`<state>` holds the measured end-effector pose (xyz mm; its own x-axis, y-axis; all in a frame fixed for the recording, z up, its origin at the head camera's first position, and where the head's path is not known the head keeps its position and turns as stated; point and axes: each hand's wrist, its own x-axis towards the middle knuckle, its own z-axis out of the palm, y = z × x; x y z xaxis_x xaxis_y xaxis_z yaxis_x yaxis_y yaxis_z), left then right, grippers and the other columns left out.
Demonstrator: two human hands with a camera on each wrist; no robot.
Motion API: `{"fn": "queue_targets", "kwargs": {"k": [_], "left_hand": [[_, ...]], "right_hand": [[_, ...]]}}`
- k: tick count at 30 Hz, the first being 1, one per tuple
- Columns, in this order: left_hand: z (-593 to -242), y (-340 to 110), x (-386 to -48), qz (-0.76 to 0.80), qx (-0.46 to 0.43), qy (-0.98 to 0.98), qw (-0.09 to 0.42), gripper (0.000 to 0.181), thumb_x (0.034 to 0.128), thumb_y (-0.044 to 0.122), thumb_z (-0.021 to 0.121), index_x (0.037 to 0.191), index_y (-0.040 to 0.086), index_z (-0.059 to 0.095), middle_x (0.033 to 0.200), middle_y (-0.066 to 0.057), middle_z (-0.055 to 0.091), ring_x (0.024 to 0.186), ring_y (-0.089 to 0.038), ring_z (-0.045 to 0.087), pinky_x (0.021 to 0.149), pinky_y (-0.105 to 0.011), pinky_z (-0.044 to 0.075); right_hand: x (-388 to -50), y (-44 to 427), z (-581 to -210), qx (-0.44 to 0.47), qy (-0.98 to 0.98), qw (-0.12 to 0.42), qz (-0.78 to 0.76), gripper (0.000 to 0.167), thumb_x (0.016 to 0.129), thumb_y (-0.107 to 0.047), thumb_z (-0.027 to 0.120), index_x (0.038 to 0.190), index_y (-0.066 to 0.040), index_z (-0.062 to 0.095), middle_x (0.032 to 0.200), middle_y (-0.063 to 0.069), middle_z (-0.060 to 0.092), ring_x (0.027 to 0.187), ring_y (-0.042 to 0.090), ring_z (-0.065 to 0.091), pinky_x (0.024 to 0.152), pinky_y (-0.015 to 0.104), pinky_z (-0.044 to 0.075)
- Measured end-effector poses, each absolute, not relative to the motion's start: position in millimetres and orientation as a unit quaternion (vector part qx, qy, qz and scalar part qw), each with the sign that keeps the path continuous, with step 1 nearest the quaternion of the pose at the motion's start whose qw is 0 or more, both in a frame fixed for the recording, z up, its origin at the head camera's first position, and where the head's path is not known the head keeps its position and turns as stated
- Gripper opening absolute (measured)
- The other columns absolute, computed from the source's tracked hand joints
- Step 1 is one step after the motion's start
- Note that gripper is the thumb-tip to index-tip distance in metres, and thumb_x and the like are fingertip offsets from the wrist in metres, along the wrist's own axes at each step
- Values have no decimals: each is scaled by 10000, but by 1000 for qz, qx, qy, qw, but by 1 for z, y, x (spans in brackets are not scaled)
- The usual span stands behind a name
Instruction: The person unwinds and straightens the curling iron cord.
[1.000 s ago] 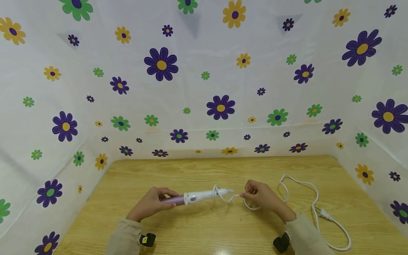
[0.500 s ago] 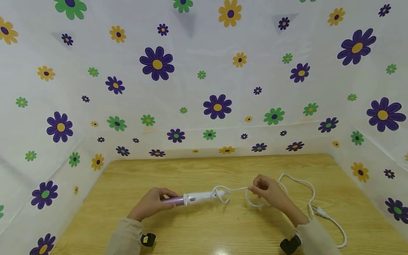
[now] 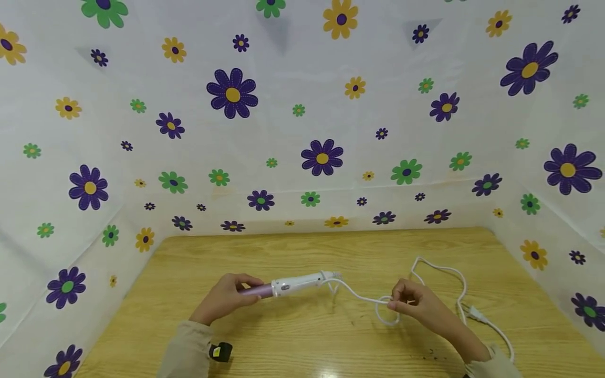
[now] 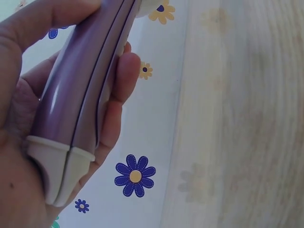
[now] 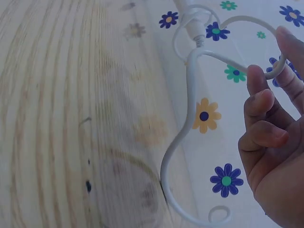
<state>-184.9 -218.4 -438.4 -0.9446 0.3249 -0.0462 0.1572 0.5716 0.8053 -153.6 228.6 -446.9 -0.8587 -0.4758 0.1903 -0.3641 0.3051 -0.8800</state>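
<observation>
A hair straightener (image 3: pixel 298 284) with a white handle and a purple barrel is held over the table. My left hand (image 3: pixel 226 297) grips it by the purple end; in the left wrist view, thumb and fingers wrap the purple barrel (image 4: pixel 80 85) and its split white tip lies against the palm. A white power cord (image 3: pixel 373 300) leaves the handle's far end, with a loop of it around that end. To the right, my right hand (image 3: pixel 420 307) pinches the cord between thumb and fingers. The right wrist view shows this cord (image 5: pixel 191 90) curving down from the handle.
Farther right, the rest of the cord lies in loose bends on the wooden table (image 3: pixel 283 341), with its two-pin plug (image 3: pixel 478 314) near the right forearm. A white flower-printed cloth (image 3: pixel 283 131) walls the back and both sides.
My right hand has moved right, first rising and then lowering, drawing the cord out from the handle. The loop has shifted along the handle's end. My left hand keeps its grip, the handle end tilting up slightly.
</observation>
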Motion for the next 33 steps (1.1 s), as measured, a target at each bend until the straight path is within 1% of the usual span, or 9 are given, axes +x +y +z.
{"fn": "queue_targets", "kwargs": {"k": [6,13,16,19,24,29,33], "left_hand": [[-433,-221,-184,467,129,870,93,342,824,216,746,1132,74,702,1118,-167,666,790,-185,589,647,-282,499],[-436,-225,-183,470,114,872,80,354,824,234,749,1138,76,702,1099,-160,676,815,-173,610,676,-284,512],[-436,-228,-182,472,113,871,70,351,829,226,748,1140,72,701,1100,-167,676,833,-185,611,689,-291,513],[-435,-228,-181,480,117,867,70,358,833,223,747,1149,61,696,1109,-173,673,842,-194,609,690,-299,513],[-432,-227,-181,487,117,862,77,363,833,242,747,1150,72,696,1096,-175,673,840,-193,607,693,-305,515],[-433,-227,-181,482,123,864,82,349,834,241,743,1139,77,699,1077,-173,679,831,-181,616,689,-294,524],[-434,-227,-179,476,129,866,84,337,833,231,742,1131,79,702,1067,-171,680,820,-183,611,676,-283,519]], "right_hand": [[-156,233,-454,-226,828,42,-511,122,926,-159,635,885,-80,551,802,-77,519,663,58,487,570,261,395],[-165,238,-465,-175,870,50,-459,204,894,-278,680,834,-126,557,776,-42,529,635,42,464,557,235,390],[-170,239,-467,-148,894,38,-420,240,877,-331,692,822,-143,553,756,-42,537,635,44,467,563,224,400],[-177,240,-468,-129,909,23,-395,258,877,-355,688,821,-149,545,752,-35,543,645,62,468,560,225,404],[-188,240,-468,-110,919,6,-378,274,880,-362,686,817,-139,538,771,-14,550,687,92,463,572,230,379],[-194,240,-471,-103,922,4,-374,271,859,-338,715,813,-126,553,786,6,563,628,79,412,538,226,344],[-196,240,-476,-102,923,11,-371,245,840,-320,736,847,-127,585,812,2,586,659,81,439,565,225,364]]}}
